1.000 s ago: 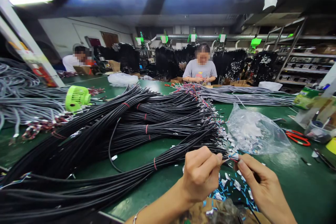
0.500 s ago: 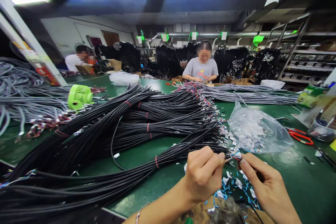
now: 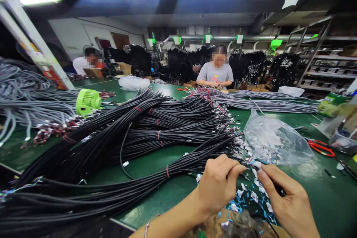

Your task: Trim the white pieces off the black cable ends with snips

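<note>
My left hand [image 3: 219, 184] is closed in a pinch on the end of a black cable [image 3: 195, 160] that runs left into the big pile of bundled black cables [image 3: 134, 134]. Facing it, my right hand [image 3: 284, 197] is also closed, its fingertips pinching a small white connector [image 3: 255, 164] at the cable's coloured wire ends. Both hands meet above scattered white and blue scraps [image 3: 251, 197] on the green table [image 3: 156, 160]. A clear plastic bag of small white parts [image 3: 273, 139] lies just behind my hands.
Grey cable bundles [image 3: 264, 102] stretch across the far right and lie piled at the left [image 3: 25, 100]. A green fan [image 3: 87, 101] stands at the left, red scissors [image 3: 322, 148] at the right. A person in a grey shirt [image 3: 215, 74] sits opposite; another person [image 3: 86, 63] sits far left.
The view has drifted slightly, so everything sits a little lower and to the right. My hands keep pinching the cable end and connector, with only small finger movements.
</note>
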Demonstrator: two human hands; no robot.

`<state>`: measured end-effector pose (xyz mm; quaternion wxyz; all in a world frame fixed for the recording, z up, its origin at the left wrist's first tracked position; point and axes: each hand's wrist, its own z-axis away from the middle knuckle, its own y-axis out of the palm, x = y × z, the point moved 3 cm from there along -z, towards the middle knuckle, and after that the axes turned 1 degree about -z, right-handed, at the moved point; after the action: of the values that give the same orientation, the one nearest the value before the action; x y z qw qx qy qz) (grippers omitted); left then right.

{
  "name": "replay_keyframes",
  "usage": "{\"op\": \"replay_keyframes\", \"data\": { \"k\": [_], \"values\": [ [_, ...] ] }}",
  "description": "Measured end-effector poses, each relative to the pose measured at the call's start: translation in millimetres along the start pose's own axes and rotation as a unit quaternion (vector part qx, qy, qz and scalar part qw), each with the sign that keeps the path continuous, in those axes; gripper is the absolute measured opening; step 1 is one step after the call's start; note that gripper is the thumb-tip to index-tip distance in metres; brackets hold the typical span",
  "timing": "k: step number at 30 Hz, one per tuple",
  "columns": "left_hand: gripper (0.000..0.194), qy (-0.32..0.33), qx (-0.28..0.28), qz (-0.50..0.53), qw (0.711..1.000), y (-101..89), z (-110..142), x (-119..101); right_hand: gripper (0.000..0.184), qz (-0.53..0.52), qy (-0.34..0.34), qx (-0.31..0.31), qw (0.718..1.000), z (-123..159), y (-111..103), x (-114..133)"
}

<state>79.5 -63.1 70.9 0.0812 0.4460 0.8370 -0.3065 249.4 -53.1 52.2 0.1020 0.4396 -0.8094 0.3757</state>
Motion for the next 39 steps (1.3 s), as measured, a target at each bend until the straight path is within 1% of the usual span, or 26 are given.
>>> {"op": "replay_keyframes", "data": {
  "k": [3,5,6,7,9,11,13,16,19,21,22,24,26,28,30,32,34,37,38,39],
  "values": [
    [0.030,-0.088,0.057,0.076,0.991,2.2,-2.0,4.3,0.017,-0.002,-0.005,0.008,1.000,-0.4,1.0,0.8],
    [0.036,-0.161,0.098,0.135,0.973,5.2,-2.3,7.2,0.017,-0.008,-0.003,0.006,1.000,-0.7,1.2,0.5],
    [0.037,-0.193,0.110,0.159,0.962,6.5,-2.1,8.3,0.017,-0.010,0.007,-0.005,1.000,-0.8,0.5,-0.3],
    [0.035,-0.218,0.110,0.177,0.953,7.1,-1.9,9.0,0.017,-0.013,0.024,-0.022,0.999,-0.8,-0.6,-1.5],
    [0.024,-0.238,0.083,0.190,0.949,6.8,-1.6,9.1,0.018,-0.029,0.070,-0.051,0.996,-0.4,-3.2,-4.3],
    [0.016,-0.223,0.047,0.178,0.957,5.4,-1.1,7.4,0.019,-0.058,0.106,-0.048,0.992,-0.6,-4.1,-5.3],
    [0.015,-0.187,0.025,0.155,0.970,4.5,-0.2,4.7,0.018,-0.086,0.113,-0.021,0.990,-1.7,-3.4,-3.4],
    [0.014,-0.130,0.016,0.126,0.983,5.1,1.8,1.2,0.017,-0.108,0.113,0.008,0.988,-3.3,-1.6,-0.1],
    [0.014,-0.089,0.012,0.107,0.990,6.7,3.5,-0.5,0.013,-0.121,0.115,0.011,0.986,-2.8,0.0,0.9],
    [0.015,-0.084,0.004,0.096,0.992,7.5,4.5,-0.2,0.009,-0.120,0.089,0.000,0.989,-1.9,0.1,3.0],
    [0.015,-0.088,0.000,0.092,0.992,7.8,4.9,0.2,0.007,-0.115,0.065,-0.009,0.991,-1.5,-0.1,5.0],
    [0.017,-0.100,-0.004,0.086,0.991,8.6,5.8,1.1,0.008,-0.096,0.010,-0.019,0.995,-1.0,0.0,9.8],
    [0.017,-0.103,-0.001,0.079,0.992,9.8,7.0,1.2,0.010,-0.080,-0.018,-0.020,0.996,-0.9,1.0,12.4],
    [0.015,-0.087,0.004,0.068,0.994,11.2,8.3,0.5,0.011,-0.079,-0.010,-0.008,0.997,-1.2,3.0,11.2],
    [0.012,-0.063,0.007,0.056,0.996,12.2,8.7,0.3,0.007,-0.085,0.024,0.009,0.996,-1.6,4.8,7.1],
    [0.010,-0.046,0.015,0.054,0.997,12.1,7.1,2.1,0.006,-0.084,0.049,0.028,0.995,-2.1,5.2,3.8],
    [0.009,-0.043,0.041,0.070,0.996,11.0,2.8,6.0,0.010,-0.090,0.049,0.048,0.994,-3.3,4.4,3.2],
    [0.008,-0.048,0.121,0.105,0.986,10.1,-3.8,11.9,0.014,-0.131,0.034,0.095,0.986,-5.9,5.9,3.2],
    [0.007,-0.053,0.142,0.109,0.982,10.4,-4.7,13.3,0.014,-0.143,0.043,0.110,0.983,-6.5,7.9,1.5],
    [0.006,-0.063,0.150,0.104,0.981,10.7,-4.6,14.3,0.014,-0.150,0.063,0.119,0.979,-6.7,10.6,-1.5]
  ]
}}
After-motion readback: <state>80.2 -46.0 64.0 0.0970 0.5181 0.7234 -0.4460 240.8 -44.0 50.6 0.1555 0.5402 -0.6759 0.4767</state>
